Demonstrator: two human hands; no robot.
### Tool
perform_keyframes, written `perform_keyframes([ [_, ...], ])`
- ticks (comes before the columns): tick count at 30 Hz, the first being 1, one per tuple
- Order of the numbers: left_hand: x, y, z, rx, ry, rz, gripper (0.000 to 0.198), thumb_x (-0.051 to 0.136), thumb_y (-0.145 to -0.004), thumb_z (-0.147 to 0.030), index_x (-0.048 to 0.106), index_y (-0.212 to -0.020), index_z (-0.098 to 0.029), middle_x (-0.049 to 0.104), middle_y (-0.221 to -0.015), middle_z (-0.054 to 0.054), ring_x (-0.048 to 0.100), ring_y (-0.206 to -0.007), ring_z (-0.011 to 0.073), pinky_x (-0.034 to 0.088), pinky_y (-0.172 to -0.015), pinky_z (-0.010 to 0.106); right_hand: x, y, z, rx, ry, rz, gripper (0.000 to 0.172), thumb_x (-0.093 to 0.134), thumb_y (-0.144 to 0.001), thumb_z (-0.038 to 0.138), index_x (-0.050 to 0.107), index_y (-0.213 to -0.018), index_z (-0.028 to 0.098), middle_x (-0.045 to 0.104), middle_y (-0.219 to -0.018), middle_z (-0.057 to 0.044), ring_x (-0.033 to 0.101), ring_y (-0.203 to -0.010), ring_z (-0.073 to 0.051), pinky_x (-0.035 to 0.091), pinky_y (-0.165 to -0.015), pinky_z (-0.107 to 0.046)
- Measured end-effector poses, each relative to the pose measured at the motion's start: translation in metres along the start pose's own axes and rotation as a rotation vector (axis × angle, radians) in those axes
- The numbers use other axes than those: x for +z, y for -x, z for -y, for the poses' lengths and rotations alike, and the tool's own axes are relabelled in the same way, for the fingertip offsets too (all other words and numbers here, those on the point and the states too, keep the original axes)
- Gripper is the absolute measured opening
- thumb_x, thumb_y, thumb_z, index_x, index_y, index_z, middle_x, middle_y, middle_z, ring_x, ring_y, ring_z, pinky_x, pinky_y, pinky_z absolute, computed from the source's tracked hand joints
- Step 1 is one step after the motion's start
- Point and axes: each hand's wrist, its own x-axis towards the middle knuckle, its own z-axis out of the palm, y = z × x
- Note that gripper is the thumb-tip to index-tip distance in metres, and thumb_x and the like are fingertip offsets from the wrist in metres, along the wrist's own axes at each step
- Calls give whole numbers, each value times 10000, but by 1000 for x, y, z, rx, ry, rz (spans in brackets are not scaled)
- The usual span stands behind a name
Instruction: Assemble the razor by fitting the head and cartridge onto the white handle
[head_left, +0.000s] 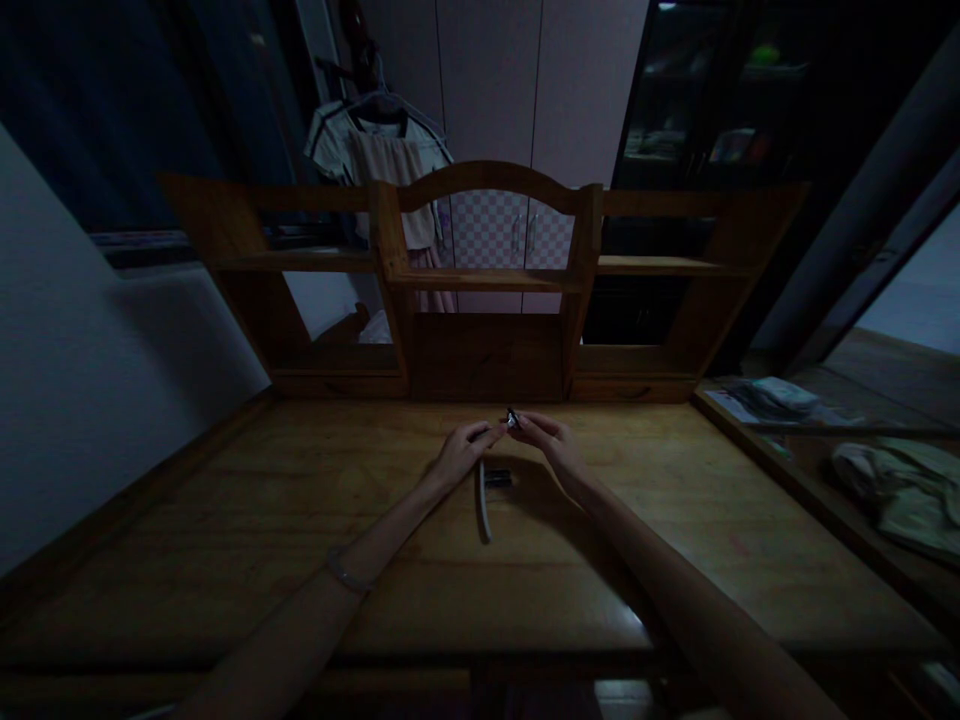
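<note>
Two bare forearms [646, 550] reach over the tabletop [255, 510] toward the wooden shelf [486, 282] at its far edge, and a bracelet [347, 572] circles the left one. Both hands meet just in front of the middle of the shelf. Fingers [529, 424] of the right hand [556, 444] are pinched nearly together on a small shiny black thing [513, 420], too dim to name. The left hand [457, 455] has its fingertips close against it; whether they grip it too, I cannot tell.

Farther out from the shelf, a grey strip [484, 510] lies slightly curved, its upper end hidden by the left hand. Beside it rest some short dark pieces [498, 479]. Pale yellowish wood with visible grain makes up the surface, catching a faint gleam near the right forearm.

It is a dark room. Left of the shelf are a plain wall [90, 370] and a dark curtain [112, 110]. Behind it hang light clothes [390, 150], next to a pale wardrobe [487, 90] with checked lower doors. Behind its right part is a black glass-fronted cabinet [697, 90]; to its right, nearer the camera, lies crumpled cloth [900, 490].
</note>
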Motion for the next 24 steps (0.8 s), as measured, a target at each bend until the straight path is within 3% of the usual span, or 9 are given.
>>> perform_keyframes([
  [5, -1, 1, -1, -46, -21, -5, 464, 517, -785, -588, 461, -583, -174, 387, -589, -27, 382, -604, 122, 296, -561, 241, -1, 0, -4, 51, -25, -20, 374, 675, -751, 480, 696, -996, 198, 681, -1067, -80, 623, -1006, -218, 454, -948, -390],
  [12, 1, 1, 2, -58, 3, -30, 469, 543, -773, -573, 480, -551, -164, 394, -564, -29, 382, -571, 110, 286, -536, 239, -10, -5, -14, 76, -49, -86, 362, 687, -747, 463, 692, -977, 184, 689, -1042, -88, 647, -964, -231, 478, -927, -405],
  [18, -4, 0, 6, -254, 219, -110, 501, 473, -774, -660, 531, -673, -173, 330, -513, -55, 263, -406, 65, 151, -409, 218, -21, -9, -19, 118, -88, -193, 366, 748, -686, 455, 680, -903, 168, 714, -899, -99, 669, -910, -246, 506, -873, -390],
  [24, -14, -4, 16, -399, 411, -170, 544, 434, -748, -722, 512, -717, -184, 275, -508, -79, 187, -347, 43, 82, -376, 206, -16, -6, -19, 135, 36, -113, 352, 750, -669, 440, 670, -881, 170, 709, -820, -68, 678, -791, -207, 521, -741, -331],
])
